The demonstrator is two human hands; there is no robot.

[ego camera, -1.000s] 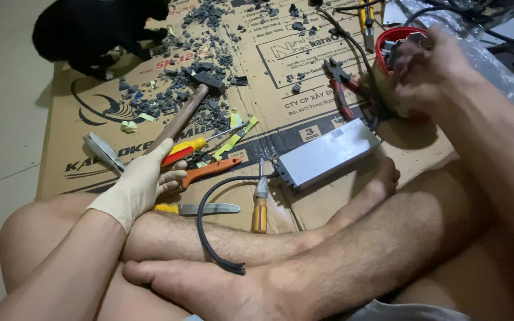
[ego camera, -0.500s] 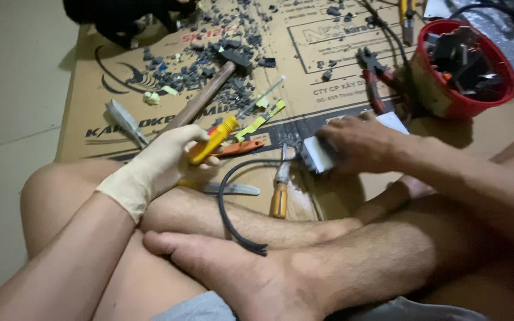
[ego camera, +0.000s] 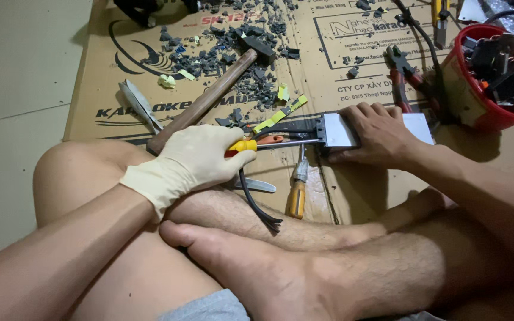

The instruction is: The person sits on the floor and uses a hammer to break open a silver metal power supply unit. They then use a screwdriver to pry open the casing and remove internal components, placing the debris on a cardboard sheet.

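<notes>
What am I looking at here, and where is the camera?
The camera sits on a person's head, looking down at their crossed bare legs and two hands on the floor. The left hand, in a pale glove, has its grip on a yellow-handled screwdriver, its shaft reaching to a white box. The bare right hand presses on that box. All lies on cardboard: a hammer, a second screwdriver, a black cable, red pliers, dark debris and a red bucket of parts.

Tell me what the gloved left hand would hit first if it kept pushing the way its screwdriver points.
Probably the white metal box under the right hand: the left hand aims the yellow-handled screwdriver at the box's near end, apparently already touching it.
</notes>
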